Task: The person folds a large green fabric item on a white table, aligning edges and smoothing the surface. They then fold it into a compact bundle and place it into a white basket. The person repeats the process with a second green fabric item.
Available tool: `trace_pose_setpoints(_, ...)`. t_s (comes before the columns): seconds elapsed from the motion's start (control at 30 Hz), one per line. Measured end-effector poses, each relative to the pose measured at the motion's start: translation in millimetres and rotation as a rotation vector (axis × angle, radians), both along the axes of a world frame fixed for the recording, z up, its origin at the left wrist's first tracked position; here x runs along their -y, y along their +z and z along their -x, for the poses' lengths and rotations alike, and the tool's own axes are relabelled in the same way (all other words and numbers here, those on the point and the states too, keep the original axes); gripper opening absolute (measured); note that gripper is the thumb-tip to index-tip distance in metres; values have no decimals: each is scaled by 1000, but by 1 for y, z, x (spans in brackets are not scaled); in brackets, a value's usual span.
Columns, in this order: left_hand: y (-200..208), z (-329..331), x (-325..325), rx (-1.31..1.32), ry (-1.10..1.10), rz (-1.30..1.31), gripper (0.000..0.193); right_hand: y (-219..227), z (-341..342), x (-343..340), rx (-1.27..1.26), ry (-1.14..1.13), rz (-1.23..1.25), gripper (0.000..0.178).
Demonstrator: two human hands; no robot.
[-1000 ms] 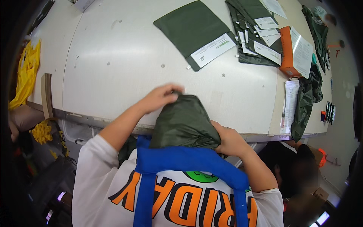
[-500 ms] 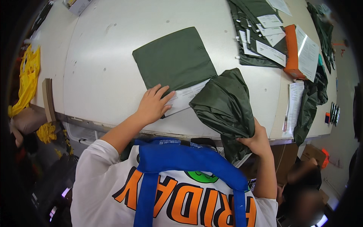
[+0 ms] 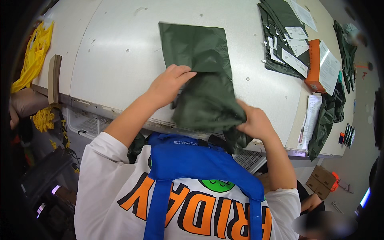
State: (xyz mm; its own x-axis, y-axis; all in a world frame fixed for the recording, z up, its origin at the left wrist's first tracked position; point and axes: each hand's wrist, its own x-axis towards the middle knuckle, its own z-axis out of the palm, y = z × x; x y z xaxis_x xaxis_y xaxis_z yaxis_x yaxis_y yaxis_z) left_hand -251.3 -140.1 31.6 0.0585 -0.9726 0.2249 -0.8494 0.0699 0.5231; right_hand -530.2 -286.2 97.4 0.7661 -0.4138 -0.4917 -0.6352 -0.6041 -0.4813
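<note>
A flat dark green fabric piece (image 3: 196, 44), pouch-like in shape, lies on the white table in front of me. My left hand (image 3: 169, 85) is closed over its near edge, fingers and thumb pinching the fabric. Against that edge sits a bunched dark green cloth (image 3: 206, 102), slightly blurred by motion. My right hand (image 3: 257, 121) grips the bundle's right side, and a loose tail hangs over the table's front edge. Whether the bundle's far end lies inside the flat piece or only under its edge, I cannot tell.
Folded green pieces with white labels (image 3: 294, 60) are stacked at the far right, beside an orange box (image 3: 314, 66). Paper sheets (image 3: 311, 116) and more green cloth (image 3: 324, 124) lie nearer. Yellow cloth (image 3: 34, 56) hangs at the left by a cardboard strip (image 3: 54, 80).
My right hand has brought the bunched cloth leftward to the flat piece's near edge. My left hand has shifted from resting spread on it to pinching it, and the white sheet there is now covered.
</note>
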Motion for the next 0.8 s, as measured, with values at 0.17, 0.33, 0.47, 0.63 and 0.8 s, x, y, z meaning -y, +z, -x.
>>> trace_pose_setpoints(0.17, 7, 23, -2, -67, 75, 161, 44, -14, 8, -19, 84, -476, 28, 81)
trace_pose_setpoints(0.33, 28, 83, -2, -90, 133, 339, 43, -29, 0, -35, 147, -574, -2, 79)
trace_pose_setpoints(0.47, 24, 107, -12, -118, 14, 261, 41, -28, -18, -43, 161, -573, -65, 77)
trace_pose_setpoints(0.63, 52, 87, 28, 7, 151, 155, 33, -21, -35, -55, 54, -387, 186, 84)
trace_pose_setpoints(0.8, 38, 64, 70, 145, 185, 41, 11, -3, -35, -62, 11, -261, 324, 84)
